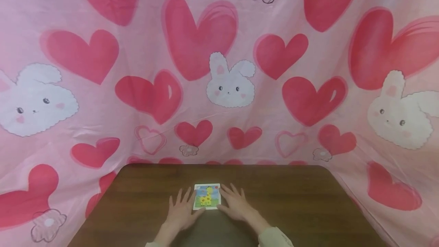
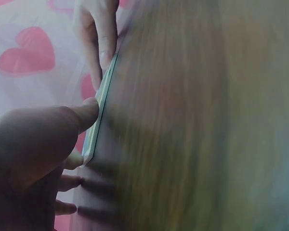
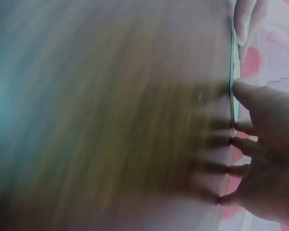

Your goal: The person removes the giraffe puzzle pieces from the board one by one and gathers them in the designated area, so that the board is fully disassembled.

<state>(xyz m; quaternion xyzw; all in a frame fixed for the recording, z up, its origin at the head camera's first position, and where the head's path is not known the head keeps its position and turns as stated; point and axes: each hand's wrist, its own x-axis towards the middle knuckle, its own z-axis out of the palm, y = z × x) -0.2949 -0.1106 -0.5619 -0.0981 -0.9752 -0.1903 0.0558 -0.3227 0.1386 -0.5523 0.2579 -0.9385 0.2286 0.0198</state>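
A flat rectangular picture with a yellow giraffe on it (image 1: 207,195), bordered in white, lies on the table between both hands. On its left side my left hand (image 1: 181,210) is spread, the thumb at the near left corner and the index finger along the left edge. My right hand (image 1: 236,204) mirrors it from the right, fingers fanned out, with thumb and index fingertips right at the edge. Seen edge-on in the left wrist view, the picture (image 2: 99,113) is a thin slab under the left thumb. Neither hand curls its fingers round it.
The dark brown wooden table (image 1: 291,201) has rounded far corners. Behind and beside it hangs a pink cloth (image 1: 219,140) printed with red hearts and white rabbits. A light sleeve (image 1: 274,237) covers the right forearm.
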